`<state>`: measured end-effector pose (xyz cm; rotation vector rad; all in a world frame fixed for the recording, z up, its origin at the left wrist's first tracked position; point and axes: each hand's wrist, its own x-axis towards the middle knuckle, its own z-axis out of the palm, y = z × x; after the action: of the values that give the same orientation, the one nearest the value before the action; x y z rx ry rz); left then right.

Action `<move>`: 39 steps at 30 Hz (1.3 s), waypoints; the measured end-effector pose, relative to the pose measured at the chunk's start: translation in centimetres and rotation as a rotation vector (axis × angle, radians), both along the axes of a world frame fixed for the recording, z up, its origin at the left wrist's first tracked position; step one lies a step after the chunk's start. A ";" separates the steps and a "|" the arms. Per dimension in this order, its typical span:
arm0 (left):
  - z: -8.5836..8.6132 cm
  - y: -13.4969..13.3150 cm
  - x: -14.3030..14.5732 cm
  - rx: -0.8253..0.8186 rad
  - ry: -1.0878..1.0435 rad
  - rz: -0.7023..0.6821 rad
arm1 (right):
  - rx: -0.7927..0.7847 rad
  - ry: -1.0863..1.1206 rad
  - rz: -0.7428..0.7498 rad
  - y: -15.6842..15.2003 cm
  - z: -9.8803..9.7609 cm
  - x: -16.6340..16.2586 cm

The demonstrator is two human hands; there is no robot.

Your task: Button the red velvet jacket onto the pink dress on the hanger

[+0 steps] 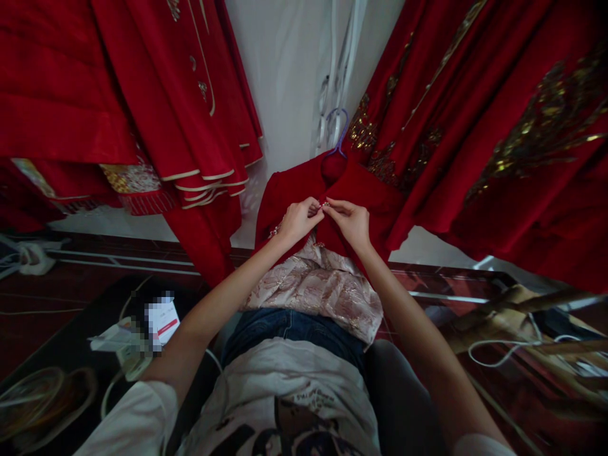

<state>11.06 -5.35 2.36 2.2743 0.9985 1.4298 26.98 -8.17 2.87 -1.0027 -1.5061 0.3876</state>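
A red jacket [375, 206] hangs in front of me on a purple hanger [342, 133]. At its front opening, my left hand [304, 218] is closed, thumb and fingers pinching a small shiny beaded trim [325, 204]. My right hand [350, 218] pinches the same spot from the other side, its fingertips almost meeting the left ones. What exactly the beads are fixed to is too small to tell. Below the hands, a pale pink brocade cloth [318, 285] shows under the jacket and spreads over my lap.
Red garments with cream edging [190, 126] hang at left, and red garments with gold sequins [503, 139] at right. On a dark bench [190, 291] at left lie a white card [166, 316] and a clear container [33, 399]. A white cable [498, 354] loops at right.
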 end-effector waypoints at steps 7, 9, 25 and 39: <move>0.4 0.2 0.1 0.001 0.062 0.002 | -0.033 0.039 0.010 0.4 -0.2 0.0; 0.7 0.2 0.2 0.022 0.092 0.009 | -0.036 0.057 0.015 0.4 -0.3 0.1; 1.3 0.3 0.1 0.143 0.237 -0.025 | -0.102 0.150 0.105 1.2 -0.6 1.1; -3.4 0.9 2.9 -0.030 0.043 -0.116 | -0.038 -0.125 0.042 0.3 -5.7 2.1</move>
<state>13.95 -4.43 -1.06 2.3104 0.8789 1.3160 29.07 -7.87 -2.84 -1.0426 -1.6397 0.3899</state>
